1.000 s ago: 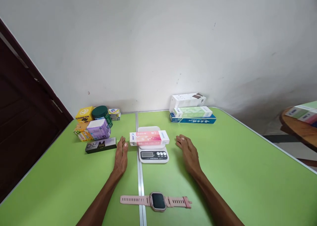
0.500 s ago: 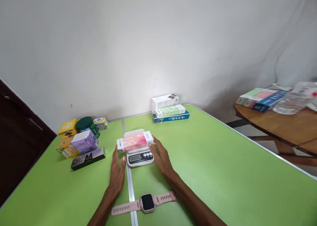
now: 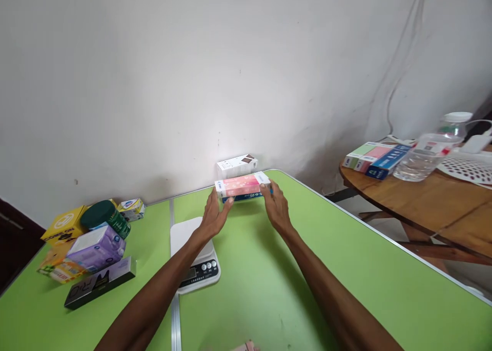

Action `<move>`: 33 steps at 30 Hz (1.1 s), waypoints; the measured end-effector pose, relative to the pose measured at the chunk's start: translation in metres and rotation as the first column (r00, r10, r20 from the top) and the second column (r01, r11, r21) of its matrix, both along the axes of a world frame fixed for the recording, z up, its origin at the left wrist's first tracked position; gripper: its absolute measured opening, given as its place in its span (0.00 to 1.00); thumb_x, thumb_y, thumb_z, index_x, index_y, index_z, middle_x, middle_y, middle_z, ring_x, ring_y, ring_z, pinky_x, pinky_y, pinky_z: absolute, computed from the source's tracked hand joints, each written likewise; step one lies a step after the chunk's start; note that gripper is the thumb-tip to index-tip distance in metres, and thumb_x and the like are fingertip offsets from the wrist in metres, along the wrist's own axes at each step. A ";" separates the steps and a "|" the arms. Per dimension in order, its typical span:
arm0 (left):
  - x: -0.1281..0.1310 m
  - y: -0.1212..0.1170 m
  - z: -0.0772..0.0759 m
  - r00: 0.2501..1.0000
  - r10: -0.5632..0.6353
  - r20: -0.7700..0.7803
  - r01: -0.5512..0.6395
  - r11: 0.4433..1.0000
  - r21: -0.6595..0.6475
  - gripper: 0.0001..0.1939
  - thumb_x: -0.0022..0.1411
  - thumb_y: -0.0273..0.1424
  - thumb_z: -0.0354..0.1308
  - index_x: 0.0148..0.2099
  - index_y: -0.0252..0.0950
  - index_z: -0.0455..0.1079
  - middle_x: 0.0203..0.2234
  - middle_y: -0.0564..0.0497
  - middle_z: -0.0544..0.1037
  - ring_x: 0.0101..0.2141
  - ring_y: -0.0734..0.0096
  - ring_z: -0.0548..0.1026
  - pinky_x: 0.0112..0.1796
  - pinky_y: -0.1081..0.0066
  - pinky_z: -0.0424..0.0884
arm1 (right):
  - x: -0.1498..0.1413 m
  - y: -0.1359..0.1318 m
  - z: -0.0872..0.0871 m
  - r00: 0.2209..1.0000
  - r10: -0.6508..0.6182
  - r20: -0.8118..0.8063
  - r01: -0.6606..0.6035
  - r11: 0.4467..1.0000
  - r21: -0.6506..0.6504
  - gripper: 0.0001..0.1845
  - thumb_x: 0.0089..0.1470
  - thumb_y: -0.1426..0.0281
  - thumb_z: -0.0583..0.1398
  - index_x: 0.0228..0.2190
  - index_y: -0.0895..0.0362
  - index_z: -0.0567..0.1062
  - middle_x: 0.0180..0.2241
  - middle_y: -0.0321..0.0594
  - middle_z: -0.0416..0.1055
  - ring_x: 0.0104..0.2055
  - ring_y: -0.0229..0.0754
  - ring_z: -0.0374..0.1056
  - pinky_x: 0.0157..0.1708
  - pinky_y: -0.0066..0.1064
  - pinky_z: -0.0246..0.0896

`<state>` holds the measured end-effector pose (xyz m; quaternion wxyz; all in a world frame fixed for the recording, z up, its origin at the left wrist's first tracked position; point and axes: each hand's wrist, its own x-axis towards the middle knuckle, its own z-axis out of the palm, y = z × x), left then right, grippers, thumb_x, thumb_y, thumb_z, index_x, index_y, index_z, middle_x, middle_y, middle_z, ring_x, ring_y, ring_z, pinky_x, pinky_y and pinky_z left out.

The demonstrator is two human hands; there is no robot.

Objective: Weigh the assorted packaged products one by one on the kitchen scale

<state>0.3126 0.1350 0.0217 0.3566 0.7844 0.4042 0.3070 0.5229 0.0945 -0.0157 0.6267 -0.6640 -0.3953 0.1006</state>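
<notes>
A pink and white toothpaste box (image 3: pixel 242 185) is held between my two hands, above the far part of the table. My left hand (image 3: pixel 215 212) closes on its left end, and my right hand (image 3: pixel 275 202) grips its right end. Just behind and below it shows part of a blue box (image 3: pixel 248 198); the green box seen there earlier is hidden. A white box (image 3: pixel 237 165) stands behind, against the wall. The white kitchen scale (image 3: pixel 186 231) lies under my left forearm, its platform bare and its display partly covered.
At left sit a yellow box (image 3: pixel 63 225), a dark green jar (image 3: pixel 105 218), a purple pack (image 3: pixel 98 248) and a black box (image 3: pixel 100 282). A pink watch strap (image 3: pixel 246 346) shows at the bottom edge. On the wooden table (image 3: pixel 453 212) lie boxes and a clear bottle (image 3: pixel 417 159).
Both hands have lifted the pink box off the scale and carried it forward and right to the stacked boxes. The camera view has shifted, leaving the watch mostly out of sight.
</notes>
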 end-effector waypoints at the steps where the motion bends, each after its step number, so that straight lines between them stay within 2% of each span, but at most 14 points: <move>1: 0.013 0.010 0.000 1.000 0.001 0.001 -0.001 1.000 0.007 0.48 0.70 0.60 0.46 0.79 0.35 0.40 0.77 0.38 0.46 0.76 0.51 0.43 0.73 0.51 0.42 | 0.011 0.011 0.003 1.000 -0.022 0.017 0.022 1.000 0.002 0.47 0.60 0.37 0.50 0.64 0.58 0.70 0.63 0.58 0.71 0.64 0.63 0.65 0.65 0.57 0.57; 4: 0.042 0.034 -0.005 0.999 0.043 0.011 -0.044 0.999 0.018 0.49 0.70 0.60 0.46 0.79 0.33 0.41 0.77 0.36 0.46 0.76 0.49 0.43 0.73 0.50 0.42 | 0.036 0.040 0.007 0.997 -0.049 0.051 0.052 0.998 -0.043 0.47 0.60 0.37 0.49 0.63 0.60 0.70 0.62 0.60 0.71 0.66 0.64 0.62 0.66 0.58 0.55; 7: 0.054 0.050 -0.015 0.997 0.070 0.027 -0.071 0.996 0.048 0.48 0.69 0.59 0.50 0.78 0.34 0.44 0.76 0.35 0.51 0.76 0.48 0.47 0.72 0.50 0.43 | 0.046 0.059 -0.001 0.996 -0.021 0.089 0.028 0.997 -0.073 0.47 0.60 0.37 0.49 0.61 0.60 0.72 0.63 0.61 0.69 0.68 0.63 0.58 0.68 0.59 0.49; 10: 0.054 0.057 -0.022 0.998 0.065 0.008 -0.065 0.994 0.088 0.47 0.69 0.57 0.50 0.77 0.33 0.46 0.75 0.34 0.52 0.75 0.47 0.48 0.72 0.49 0.44 | 0.048 0.065 -0.014 0.994 0.001 0.108 0.007 0.998 -0.068 0.47 0.59 0.35 0.48 0.60 0.59 0.71 0.63 0.60 0.69 0.69 0.64 0.56 0.70 0.60 0.44; 14: 0.039 0.048 -0.014 0.998 0.057 -0.030 -0.055 0.995 0.080 0.47 0.70 0.56 0.48 0.77 0.29 0.44 0.75 0.30 0.50 0.75 0.44 0.47 0.71 0.45 0.46 | 0.043 0.051 -0.020 0.993 -0.077 0.088 0.085 0.992 -0.092 0.56 0.55 0.32 0.48 0.66 0.64 0.65 0.68 0.64 0.62 0.73 0.69 0.49 0.71 0.63 0.40; 17: 0.005 0.020 -0.005 0.998 0.037 -0.043 -0.035 0.998 0.043 0.49 0.70 0.57 0.49 0.78 0.29 0.42 0.76 0.31 0.47 0.76 0.44 0.44 0.72 0.45 0.43 | 0.027 0.026 -0.018 0.979 -0.118 0.164 0.133 0.988 -0.084 0.63 0.55 0.30 0.45 0.66 0.72 0.62 0.67 0.71 0.60 0.72 0.71 0.52 0.71 0.64 0.40; 19: -0.030 -0.009 -0.003 0.999 0.009 -0.044 -0.007 0.999 0.044 0.48 0.70 0.57 0.49 0.78 0.31 0.42 0.76 0.33 0.47 0.76 0.47 0.44 0.73 0.48 0.43 | 0.007 0.008 -0.015 0.962 -0.128 0.240 0.139 0.990 -0.029 0.62 0.56 0.30 0.44 0.64 0.73 0.65 0.64 0.74 0.63 0.69 0.72 0.56 0.69 0.65 0.42; 22: -0.092 -0.053 -0.001 0.999 0.027 -0.022 -0.024 0.993 0.117 0.46 0.72 0.56 0.49 0.78 0.34 0.43 0.76 0.36 0.49 0.75 0.51 0.48 0.73 0.50 0.47 | -0.033 -0.013 -0.003 0.940 -0.061 0.337 0.051 0.998 0.040 0.52 0.60 0.33 0.47 0.63 0.63 0.70 0.60 0.70 0.68 0.64 0.70 0.64 0.65 0.66 0.53; 24: -0.137 -0.075 0.000 0.987 0.159 0.002 -0.156 0.967 0.200 0.44 0.72 0.55 0.49 0.78 0.36 0.43 0.76 0.37 0.50 0.75 0.52 0.49 0.73 0.50 0.47 | -0.070 -0.022 0.012 0.932 0.059 0.358 -0.079 0.996 0.042 0.44 0.62 0.38 0.50 0.63 0.57 0.71 0.59 0.65 0.70 0.59 0.68 0.70 0.59 0.65 0.61; 26: -0.186 -0.087 0.000 0.924 0.379 0.048 -0.376 0.878 0.296 0.44 0.72 0.55 0.48 0.78 0.35 0.43 0.76 0.37 0.50 0.75 0.51 0.48 0.73 0.50 0.45 | -0.117 -0.032 0.030 0.918 0.213 0.334 -0.241 0.970 0.044 0.38 0.64 0.42 0.53 0.62 0.54 0.71 0.59 0.61 0.71 0.56 0.64 0.73 0.56 0.62 0.67; 28: -0.238 -0.093 -0.003 0.788 0.602 0.130 -0.601 0.703 0.381 0.45 0.72 0.56 0.48 0.78 0.33 0.42 0.76 0.35 0.49 0.76 0.51 0.45 0.73 0.51 0.42 | -0.171 -0.043 0.045 0.876 0.396 0.277 -0.424 0.904 0.051 0.33 0.65 0.44 0.55 0.60 0.51 0.72 0.60 0.56 0.72 0.56 0.61 0.74 0.56 0.60 0.69; 30: -0.287 -0.096 -0.014 0.624 0.751 0.217 -0.755 0.507 0.415 0.46 0.71 0.56 0.48 0.77 0.31 0.42 0.76 0.33 0.47 0.76 0.50 0.44 0.73 0.51 0.40 | -0.228 -0.054 0.048 0.765 0.614 0.196 -0.630 0.777 0.022 0.31 0.65 0.45 0.55 0.61 0.48 0.72 0.62 0.51 0.72 0.58 0.59 0.73 0.59 0.59 0.68; 31: -0.309 -0.098 -0.023 0.553 0.799 0.237 -0.807 0.443 0.389 0.47 0.71 0.56 0.48 0.77 0.30 0.43 0.76 0.31 0.47 0.76 0.49 0.44 0.73 0.49 0.41 | -0.256 -0.058 0.044 0.684 0.714 0.148 -0.722 0.692 -0.008 0.32 0.65 0.45 0.56 0.62 0.48 0.71 0.63 0.49 0.72 0.59 0.59 0.73 0.61 0.59 0.66; 33: -0.344 -0.102 -0.043 0.453 0.868 0.205 -0.882 0.402 0.246 0.48 0.69 0.57 0.50 0.76 0.28 0.44 0.74 0.28 0.50 0.75 0.46 0.47 0.72 0.47 0.44 | -0.307 -0.064 0.026 0.533 0.846 0.022 -0.842 0.532 -0.089 0.38 0.64 0.44 0.57 0.68 0.47 0.64 0.69 0.48 0.64 0.67 0.61 0.65 0.67 0.61 0.59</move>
